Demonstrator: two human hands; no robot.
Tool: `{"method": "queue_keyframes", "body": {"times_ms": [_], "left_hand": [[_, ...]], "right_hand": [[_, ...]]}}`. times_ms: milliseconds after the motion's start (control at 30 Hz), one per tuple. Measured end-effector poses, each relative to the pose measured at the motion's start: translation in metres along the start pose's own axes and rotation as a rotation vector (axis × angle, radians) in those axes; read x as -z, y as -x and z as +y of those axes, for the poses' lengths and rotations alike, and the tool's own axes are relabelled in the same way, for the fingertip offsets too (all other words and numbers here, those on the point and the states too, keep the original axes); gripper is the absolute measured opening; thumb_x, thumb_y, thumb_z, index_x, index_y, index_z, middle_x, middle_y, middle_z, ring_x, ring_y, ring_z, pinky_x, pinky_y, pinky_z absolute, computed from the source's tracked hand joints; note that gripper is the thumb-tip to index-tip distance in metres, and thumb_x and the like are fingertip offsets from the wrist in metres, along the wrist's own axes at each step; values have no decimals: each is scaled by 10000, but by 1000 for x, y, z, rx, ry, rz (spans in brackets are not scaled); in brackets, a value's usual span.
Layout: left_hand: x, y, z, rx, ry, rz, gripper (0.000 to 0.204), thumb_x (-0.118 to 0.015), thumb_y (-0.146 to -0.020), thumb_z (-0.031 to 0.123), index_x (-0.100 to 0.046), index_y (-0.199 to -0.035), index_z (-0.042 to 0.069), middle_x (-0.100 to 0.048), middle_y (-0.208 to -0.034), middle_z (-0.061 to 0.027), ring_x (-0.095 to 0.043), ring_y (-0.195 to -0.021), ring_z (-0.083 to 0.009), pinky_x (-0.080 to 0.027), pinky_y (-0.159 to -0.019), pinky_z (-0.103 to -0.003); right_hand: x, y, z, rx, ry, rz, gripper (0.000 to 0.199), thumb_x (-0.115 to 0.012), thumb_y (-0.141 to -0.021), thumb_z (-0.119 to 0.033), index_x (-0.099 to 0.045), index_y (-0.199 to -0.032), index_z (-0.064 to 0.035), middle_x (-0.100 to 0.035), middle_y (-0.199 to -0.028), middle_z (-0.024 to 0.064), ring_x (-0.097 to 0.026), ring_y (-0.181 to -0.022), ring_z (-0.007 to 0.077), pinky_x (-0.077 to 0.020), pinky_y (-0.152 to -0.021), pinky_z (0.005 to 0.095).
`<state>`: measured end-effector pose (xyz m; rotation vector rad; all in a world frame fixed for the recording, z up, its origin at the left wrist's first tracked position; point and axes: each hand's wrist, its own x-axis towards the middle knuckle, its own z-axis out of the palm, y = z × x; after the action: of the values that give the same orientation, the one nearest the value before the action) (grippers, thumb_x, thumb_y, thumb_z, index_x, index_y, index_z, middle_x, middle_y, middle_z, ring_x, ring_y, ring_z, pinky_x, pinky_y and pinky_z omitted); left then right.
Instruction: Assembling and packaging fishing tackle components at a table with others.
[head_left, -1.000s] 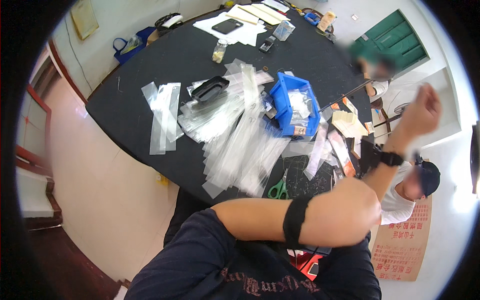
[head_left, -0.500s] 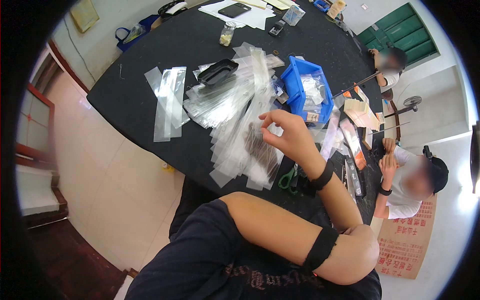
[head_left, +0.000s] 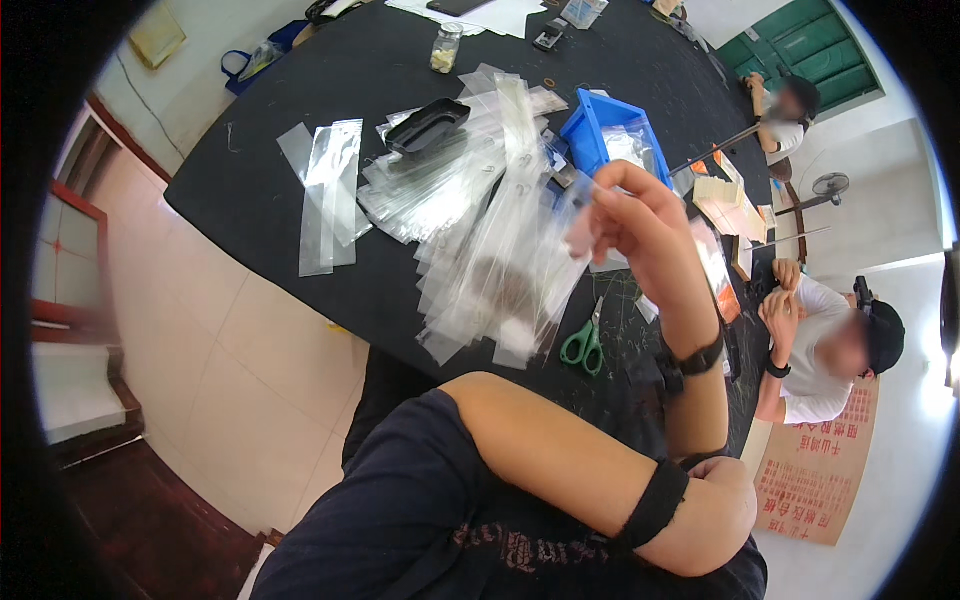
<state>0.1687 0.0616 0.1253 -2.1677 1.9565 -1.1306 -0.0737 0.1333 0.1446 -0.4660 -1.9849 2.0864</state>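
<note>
At the left of the black table [head_left: 255, 190], a few loose clear plastic strips [head_left: 331, 215] lie crossed, apart from the main pile. Next comes a shallow black tray [head_left: 428, 127], resting on the edge of a fanned heap of clear plastic sleeves [head_left: 470, 260]; a small glass jar [head_left: 446, 50] with pale contents stands beyond it. The heap spreads toward the near edge of the table, green-handled scissors [head_left: 583, 345] just beside it, and a blue plastic bin [head_left: 590, 125] stands behind its right side.

The right hand [head_left: 645, 215] is raised in front of the bin, over the right flank of the heap. Its fingers [head_left: 628, 172] are curled, index and thumb close together; blur at the tips hides whether they pinch anything. Farther right and nearer the body, the left hand [head_left: 705, 520] appears folded against the right elbow, its fingers hidden, so I cannot tell how they close.

The step in hand reads as a pause or gesture above the sleeves. Lifting a single sleeve calls for lowering the right fingers and separating one edge from the overlapping layers, preferably with the left hand freed to steady the heap.
</note>
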Motion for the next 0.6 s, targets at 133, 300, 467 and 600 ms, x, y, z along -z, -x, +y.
{"method": "queue_keyframes", "body": {"times_ms": [133, 300, 467, 600], "left_hand": [[-21, 20, -39, -412, 93, 3, 308, -677, -690, 214, -696, -927, 18, -657, -954, -168, -636, -880, -316, -468, -793, -448], [-43, 54, -89, -1378, 149, 15, 254, -662, -707, 191, -705, -911, 46, -670, -918, -137, -647, -850, -286, -467, -734, -425], [15, -45, 9, -2539, 215, 163, 206, -646, -724, 168, -715, -894, 74, -682, -882, -106, -657, -819, -256, -467, -674, -401], [87, -114, 112, -3764, -37, 309, 151, -622, -739, 132, -726, -847, 113, -696, -801, -57, -670, -748, -205, -468, -565, -359]], "right_hand": [[20, -28, 32, -155, 334, 230, 175, -616, -883, -208, -579, -946, -49, -692, -810, 100, -654, -643, 117, -436, -509, 195], [-8, -66, 72, 54, 678, 358, 212, -676, -810, -168, -643, -890, 26, -667, -659, 115, -652, -573, 169, -482, -506, 289], [21, -42, 58, 258, 976, 602, 264, -724, -768, -209, -649, -899, 8, -629, -627, 150, -626, -584, 288, -474, -562, 353], [30, 8, 41, 87, 827, 394, 228, -678, -798, -207, -661, -901, -5, -658, -694, 130, -624, -576, 200, -479, -548, 310]]}}
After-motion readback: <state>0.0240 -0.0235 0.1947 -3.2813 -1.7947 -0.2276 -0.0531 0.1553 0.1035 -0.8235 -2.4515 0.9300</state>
